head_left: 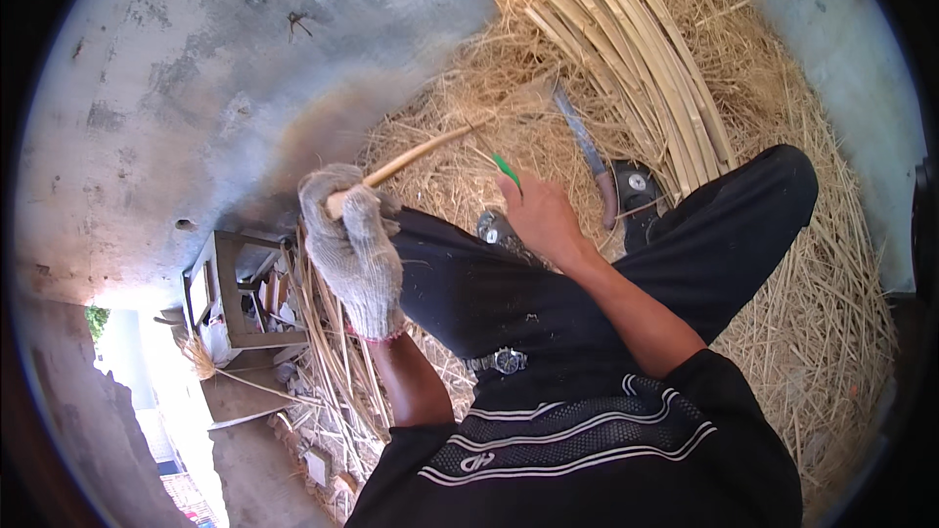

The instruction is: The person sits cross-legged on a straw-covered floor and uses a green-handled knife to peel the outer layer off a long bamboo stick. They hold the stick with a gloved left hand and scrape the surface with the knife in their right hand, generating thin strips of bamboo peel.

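My left hand (pixel 354 235), in a grey-white knitted glove, is closed around the thick end of a peeled wooden stick (pixel 421 153). The stick slants up and away to the right over the straw. My right hand (pixel 544 220) is bare and closed on a small green-handled knife (pixel 506 169). Its thin blade points toward the stick's far end; whether it touches is too fine to tell. Beyond my right hand, a large knife (pixel 581 132) with a long grey blade and brown wooden handle lies by my shoe (pixel 638 186).
A bundle of long split strips (pixel 636 49) lies at the far right. Straw and shavings (pixel 812 332) cover the floor. A worn wall (pixel 215 68) rises on the left, above a wooden frame (pixel 240 303) with clutter. A silver wristwatch (pixel 508 361) shows at my waist.
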### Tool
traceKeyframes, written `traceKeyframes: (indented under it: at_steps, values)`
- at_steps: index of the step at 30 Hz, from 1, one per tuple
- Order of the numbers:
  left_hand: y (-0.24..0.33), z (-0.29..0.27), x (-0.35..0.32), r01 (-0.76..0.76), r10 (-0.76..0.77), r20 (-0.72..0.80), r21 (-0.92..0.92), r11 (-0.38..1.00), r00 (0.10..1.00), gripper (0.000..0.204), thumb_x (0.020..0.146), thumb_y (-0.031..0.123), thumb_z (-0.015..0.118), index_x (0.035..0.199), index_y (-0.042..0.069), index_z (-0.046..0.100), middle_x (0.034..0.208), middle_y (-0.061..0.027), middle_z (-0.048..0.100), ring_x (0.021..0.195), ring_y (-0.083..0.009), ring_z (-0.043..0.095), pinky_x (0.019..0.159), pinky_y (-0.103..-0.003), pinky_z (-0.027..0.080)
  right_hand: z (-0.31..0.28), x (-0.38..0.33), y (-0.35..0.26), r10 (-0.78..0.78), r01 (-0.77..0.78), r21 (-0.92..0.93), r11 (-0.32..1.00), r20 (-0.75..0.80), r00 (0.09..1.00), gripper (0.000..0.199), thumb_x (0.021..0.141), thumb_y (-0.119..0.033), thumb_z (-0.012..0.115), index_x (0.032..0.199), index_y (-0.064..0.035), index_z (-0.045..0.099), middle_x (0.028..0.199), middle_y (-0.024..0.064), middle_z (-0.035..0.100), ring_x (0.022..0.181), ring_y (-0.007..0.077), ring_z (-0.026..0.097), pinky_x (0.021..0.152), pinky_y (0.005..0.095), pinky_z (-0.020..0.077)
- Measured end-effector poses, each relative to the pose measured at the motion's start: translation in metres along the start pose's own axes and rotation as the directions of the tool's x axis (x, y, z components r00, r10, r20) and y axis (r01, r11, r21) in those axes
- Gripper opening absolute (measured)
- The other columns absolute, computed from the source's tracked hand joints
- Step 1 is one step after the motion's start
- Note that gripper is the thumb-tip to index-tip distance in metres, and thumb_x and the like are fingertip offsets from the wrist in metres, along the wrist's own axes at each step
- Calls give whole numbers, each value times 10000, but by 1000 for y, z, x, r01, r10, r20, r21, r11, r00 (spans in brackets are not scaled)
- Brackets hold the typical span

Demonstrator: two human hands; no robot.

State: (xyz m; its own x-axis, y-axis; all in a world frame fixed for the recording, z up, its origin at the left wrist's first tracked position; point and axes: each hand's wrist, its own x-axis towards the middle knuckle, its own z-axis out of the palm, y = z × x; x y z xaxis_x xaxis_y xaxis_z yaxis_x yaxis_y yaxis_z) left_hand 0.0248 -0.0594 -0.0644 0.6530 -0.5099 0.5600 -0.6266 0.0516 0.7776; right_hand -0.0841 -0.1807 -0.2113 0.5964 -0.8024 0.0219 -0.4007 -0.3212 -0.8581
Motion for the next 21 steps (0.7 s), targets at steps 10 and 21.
traceKeyframes:
  at_steps: [10,21]
  values:
    - [5,10,-3,-24,30,-58,102,994,998,166,1012,186,557,1027,22,546,887,-61,594,576,-106,618,455,-208,458,14,1,-17,-22,22,26,999,-12,1000,388,1018,-337,499,890,24,560,621,297,587,644,505,616,606,560,495]
    - [12,2,-6,143,-117,-185,134,981,976,153,996,136,545,996,-14,577,761,-59,616,506,-94,596,446,-217,443,-2,-3,-63,-182,133,272,953,164,970,384,1019,-336,503,908,20,592,658,279,581,668,492,601,599,532,455]
